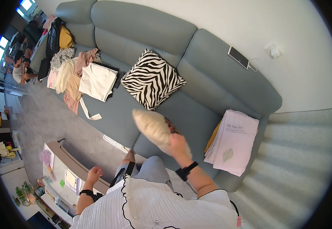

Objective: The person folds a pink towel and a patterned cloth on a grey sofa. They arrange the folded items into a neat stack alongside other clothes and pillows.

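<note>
My right hand grips the edge of a cream cushion with a dark, patterned side, held over the seat of the grey-green sofa. My left hand hangs at lower left with its fingers curled; whether anything is inside cannot be seen. Just beyond the held cushion, a zebra-striped cushion leans on the sofa back. Folded white clothing lies left of it, beside a heap of loose garments. A folded pale pink cloth with printed writing lies at the sofa's right end.
A white phone on the sofa back has a cable towards a wall charger. A black bag and a yellow one stand at the far left end. Farther left a person sits low. A cabinet stands beside my left arm.
</note>
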Tool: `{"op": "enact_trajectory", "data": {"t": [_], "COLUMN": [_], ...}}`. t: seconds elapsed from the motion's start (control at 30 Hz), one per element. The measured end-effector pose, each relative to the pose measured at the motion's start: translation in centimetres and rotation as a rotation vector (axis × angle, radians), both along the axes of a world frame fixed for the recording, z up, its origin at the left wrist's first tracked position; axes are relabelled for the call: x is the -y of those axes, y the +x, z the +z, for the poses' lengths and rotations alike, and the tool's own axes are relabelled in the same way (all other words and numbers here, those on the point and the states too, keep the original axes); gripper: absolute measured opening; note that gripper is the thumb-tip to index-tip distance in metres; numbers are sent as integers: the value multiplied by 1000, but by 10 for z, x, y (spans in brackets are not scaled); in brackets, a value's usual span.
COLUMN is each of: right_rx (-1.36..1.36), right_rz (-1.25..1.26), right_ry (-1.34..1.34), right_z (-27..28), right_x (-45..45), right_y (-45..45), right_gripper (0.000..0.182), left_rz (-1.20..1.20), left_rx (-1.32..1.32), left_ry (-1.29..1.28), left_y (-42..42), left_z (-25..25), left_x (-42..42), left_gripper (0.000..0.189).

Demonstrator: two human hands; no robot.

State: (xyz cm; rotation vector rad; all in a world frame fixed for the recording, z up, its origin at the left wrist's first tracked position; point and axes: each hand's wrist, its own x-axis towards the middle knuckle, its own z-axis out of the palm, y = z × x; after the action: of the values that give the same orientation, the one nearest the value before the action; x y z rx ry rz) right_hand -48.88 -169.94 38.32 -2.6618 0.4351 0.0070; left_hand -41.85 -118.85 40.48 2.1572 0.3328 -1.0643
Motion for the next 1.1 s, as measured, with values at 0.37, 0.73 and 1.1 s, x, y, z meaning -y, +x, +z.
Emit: {"op": "enact_trajectory", "data": {"t": [0.37, 0.73, 1.1], "right_rx": [-11, -478, -112], "right_rz": [-591, -553, -546], "right_ry": [-532, -101, -62], "right_z": [66, -78, -102], "right_x": [239, 100, 100], "right_y": [2, 75, 326], "right_gripper": [45, 66, 60], "left_rz": [76, 112, 147], "left_rx": [38, -118, 25], "left_ry": [-76, 3, -160], "left_y": [-12, 27, 238], "left_z": [-18, -36, -57], "left_x": [-25, -87, -118], "left_gripper": [16, 18, 18]}}
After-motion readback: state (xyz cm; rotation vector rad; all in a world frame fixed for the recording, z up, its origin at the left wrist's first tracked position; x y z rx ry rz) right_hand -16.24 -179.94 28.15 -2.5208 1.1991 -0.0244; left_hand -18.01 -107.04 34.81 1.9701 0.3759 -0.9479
